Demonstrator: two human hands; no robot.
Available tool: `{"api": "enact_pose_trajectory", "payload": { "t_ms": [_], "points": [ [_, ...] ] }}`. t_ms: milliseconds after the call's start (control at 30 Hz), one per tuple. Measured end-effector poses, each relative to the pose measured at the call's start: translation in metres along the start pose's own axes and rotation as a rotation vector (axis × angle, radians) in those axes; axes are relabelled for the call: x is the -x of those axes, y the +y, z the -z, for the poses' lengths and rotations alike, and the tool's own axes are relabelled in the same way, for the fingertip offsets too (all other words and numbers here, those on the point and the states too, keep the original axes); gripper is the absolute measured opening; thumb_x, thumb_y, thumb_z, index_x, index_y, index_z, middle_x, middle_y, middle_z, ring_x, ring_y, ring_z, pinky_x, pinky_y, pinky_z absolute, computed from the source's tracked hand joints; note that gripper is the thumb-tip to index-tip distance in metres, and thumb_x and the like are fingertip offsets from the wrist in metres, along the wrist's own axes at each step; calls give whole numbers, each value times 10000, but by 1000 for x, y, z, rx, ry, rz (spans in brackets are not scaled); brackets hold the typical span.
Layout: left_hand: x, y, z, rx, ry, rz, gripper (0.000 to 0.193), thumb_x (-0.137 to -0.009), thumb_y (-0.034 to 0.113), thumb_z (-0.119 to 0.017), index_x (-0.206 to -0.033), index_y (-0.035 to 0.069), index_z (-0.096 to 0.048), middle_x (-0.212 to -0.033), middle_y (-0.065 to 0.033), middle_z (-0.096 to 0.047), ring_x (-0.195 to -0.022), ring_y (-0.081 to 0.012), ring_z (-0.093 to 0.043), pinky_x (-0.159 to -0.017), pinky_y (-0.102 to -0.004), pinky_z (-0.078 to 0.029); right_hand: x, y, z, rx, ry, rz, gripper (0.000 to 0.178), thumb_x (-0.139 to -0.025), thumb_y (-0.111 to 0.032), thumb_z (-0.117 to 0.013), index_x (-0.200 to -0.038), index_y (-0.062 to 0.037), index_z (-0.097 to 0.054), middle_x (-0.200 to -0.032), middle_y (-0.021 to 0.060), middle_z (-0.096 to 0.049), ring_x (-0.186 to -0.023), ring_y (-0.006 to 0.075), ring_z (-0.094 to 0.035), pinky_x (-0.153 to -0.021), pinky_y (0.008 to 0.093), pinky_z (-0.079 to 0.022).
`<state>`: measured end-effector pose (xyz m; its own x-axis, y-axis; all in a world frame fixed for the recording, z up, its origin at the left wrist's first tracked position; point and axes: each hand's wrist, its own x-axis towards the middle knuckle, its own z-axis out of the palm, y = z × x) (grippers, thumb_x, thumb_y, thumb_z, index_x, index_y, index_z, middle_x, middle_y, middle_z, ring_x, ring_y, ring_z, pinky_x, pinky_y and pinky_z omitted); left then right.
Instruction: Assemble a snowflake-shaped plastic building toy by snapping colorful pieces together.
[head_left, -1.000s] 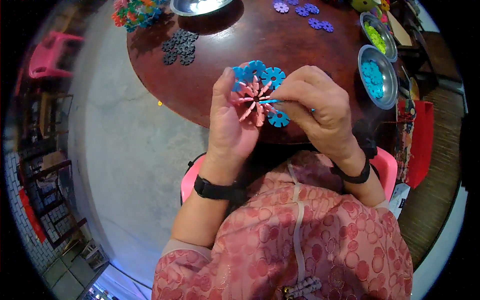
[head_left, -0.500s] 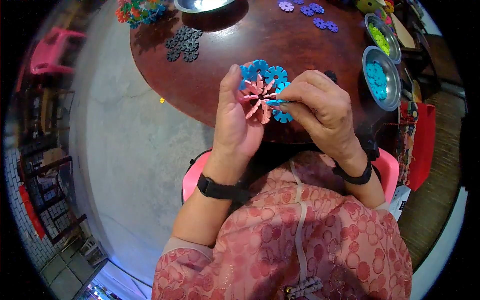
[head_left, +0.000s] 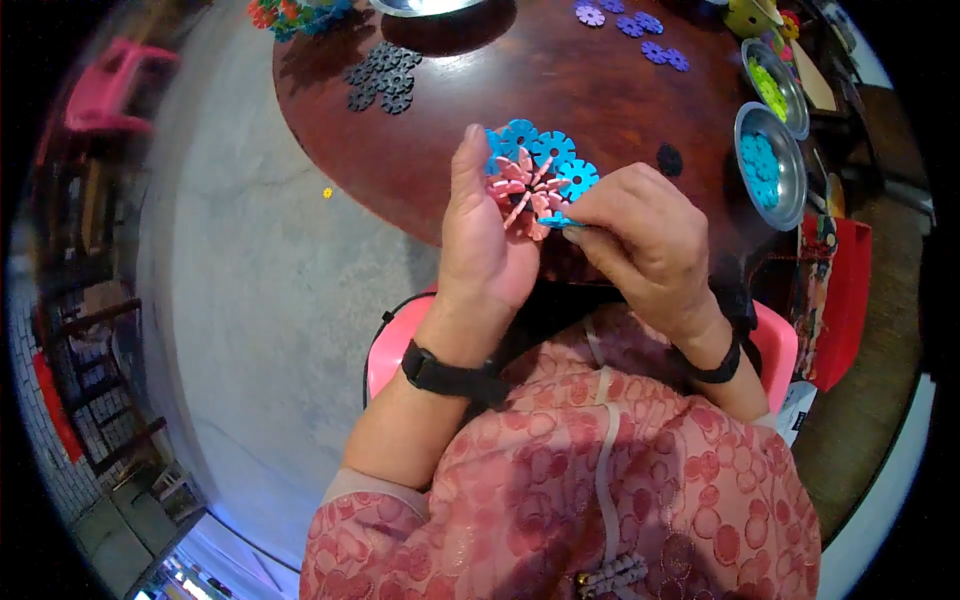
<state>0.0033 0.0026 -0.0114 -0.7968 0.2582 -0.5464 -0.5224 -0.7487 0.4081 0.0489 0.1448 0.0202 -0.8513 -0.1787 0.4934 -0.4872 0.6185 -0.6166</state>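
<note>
My left hand (head_left: 482,235) cradles a round flower-like build of interlocking snowflake discs. Pink discs (head_left: 512,187) radiate at its middle, and blue discs (head_left: 553,150) form a ring along the far and right side. The left thumb stands up beside the build, while the other fingers are mostly hidden behind it. Between thumb and fingertips, my right hand (head_left: 650,240) pinches a blue snowflake disc (head_left: 553,221), seen nearly edge-on at the build's lower right. That disc touches the pink part; whether it is slotted in, I cannot tell.
On the dark red table (head_left: 560,80) lie black discs (head_left: 385,78), purple discs (head_left: 650,40) and a lone black disc (head_left: 669,158). Metal bowls of blue discs (head_left: 760,170) and lime discs (head_left: 768,92) stand at right. A multicoloured build (head_left: 300,15) sits far left.
The view has shifted slightly. My right hand has drawn a little down and right around the build, so the blue disc on its right side shows more fully.
</note>
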Motion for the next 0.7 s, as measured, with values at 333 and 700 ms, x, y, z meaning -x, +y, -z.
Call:
{"api": "enact_pose_trajectory", "payload": {
  "t_ms": [333,700],
  "points": [
    [14,5,-7,-36,0,-76,415,-874,465,-596,-829,53,-571,-806,-99,-618,-729,-231,-610,-611,-310,-500,8,-4,-13,209,62,306,225,-561,-69,-633,-784,-39,-622,-744,45,-538,-690,232,-548,-584,333,-437],
    [11,-9,-13,20,-23,-166,403,-863,480,-607,-821,81,-573,-780,-55,-606,-707,-174,-587,-616,-297,-482,8,6,-18,195,1,368,210,-603,-95,-611,-797,-18,-587,-746,69,-506,-676,252,-523,-575,334,-444]
  ]
}}
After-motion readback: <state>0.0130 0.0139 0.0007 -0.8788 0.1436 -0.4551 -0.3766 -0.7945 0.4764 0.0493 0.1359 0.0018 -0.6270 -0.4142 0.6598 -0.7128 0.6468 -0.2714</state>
